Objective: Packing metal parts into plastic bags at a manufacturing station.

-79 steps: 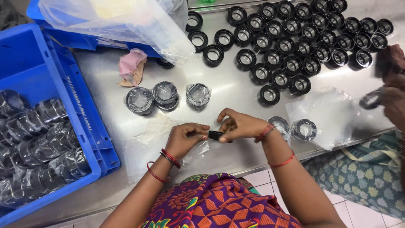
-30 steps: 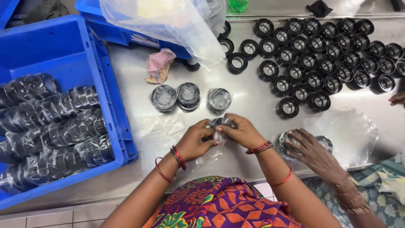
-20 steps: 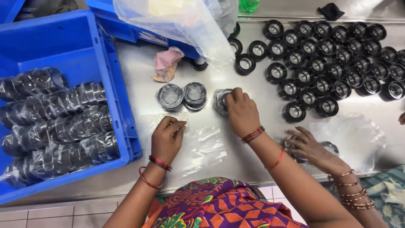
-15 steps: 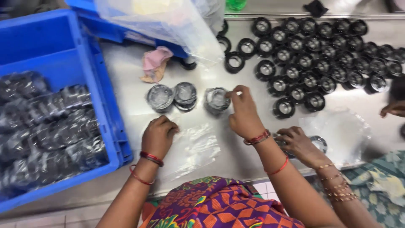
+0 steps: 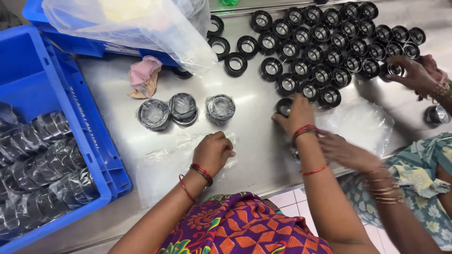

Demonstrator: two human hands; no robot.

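Now, right hand [image 5: 297, 114] cupped over one black ring [image 5: 284, 106] at the near edge of the bare-ring cluster [image 5: 329, 42], fingers curled around it, grip itself hidden. Left hand [image 5: 213, 151] loosely fisted, fingers together, resting on a flat clear plastic sheet [image 5: 165, 160] on the steel table [image 5: 117, 103]. Three wrapped rings [image 5: 182, 109] in a row just beyond that sheet. One pink cloth [image 5: 143, 76] behind them. Blue crate [image 5: 56, 108] at left, stacked with wrapped rolls. Two hands of a co-worker at right, one [image 5: 346, 151] close beside the right forearm.
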